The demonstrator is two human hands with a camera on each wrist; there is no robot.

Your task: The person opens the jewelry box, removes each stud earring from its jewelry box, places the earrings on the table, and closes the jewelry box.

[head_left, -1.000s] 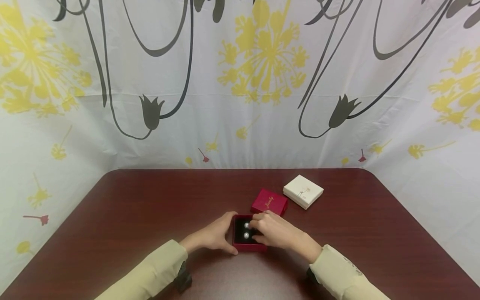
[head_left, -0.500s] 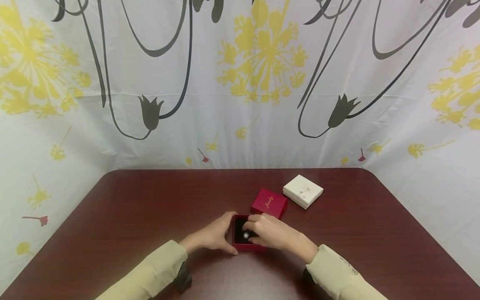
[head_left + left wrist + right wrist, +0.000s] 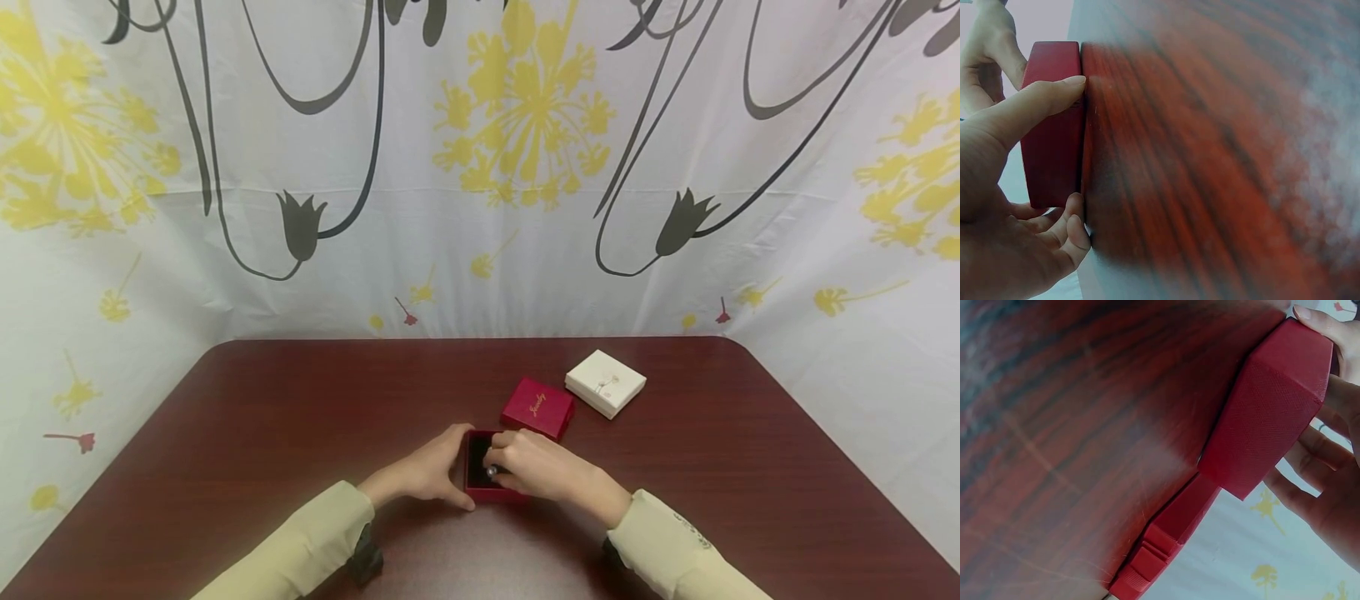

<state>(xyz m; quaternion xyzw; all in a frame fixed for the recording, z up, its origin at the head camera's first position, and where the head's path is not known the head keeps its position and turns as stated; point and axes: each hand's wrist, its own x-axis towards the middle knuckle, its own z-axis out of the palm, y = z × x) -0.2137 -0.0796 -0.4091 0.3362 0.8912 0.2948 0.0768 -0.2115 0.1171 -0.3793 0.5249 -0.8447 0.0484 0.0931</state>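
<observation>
A small red jewelry box [image 3: 495, 495] with a black lining [image 3: 477, 457] sits before me on the table. My left hand [image 3: 431, 473] grips its left end, thumb at the near side and fingers round the far side; the left wrist view shows the thumb [image 3: 1047, 103] across the red wall. Over the box's right part, my right hand [image 3: 542, 465] curls its finger and thumb about a round pearl earring [image 3: 492, 471], which shows between the fingertips. The fingers hide the lining behind it. In the right wrist view, the curled fingers [image 3: 1316, 450] reach over the box's edge.
Just behind the box lies its red lid [image 3: 537, 407] with gold lettering. Farther back to the right is a closed cream box [image 3: 606, 383]. A patterned white curtain [image 3: 480, 167] hangs along the dark wooden table's [image 3: 337, 392] far edge.
My right hand has moved left over the box, then its fingertips came toward the near pearl. The far pearl, visible earlier, is now hidden under the fingers. The left hand stays in place.
</observation>
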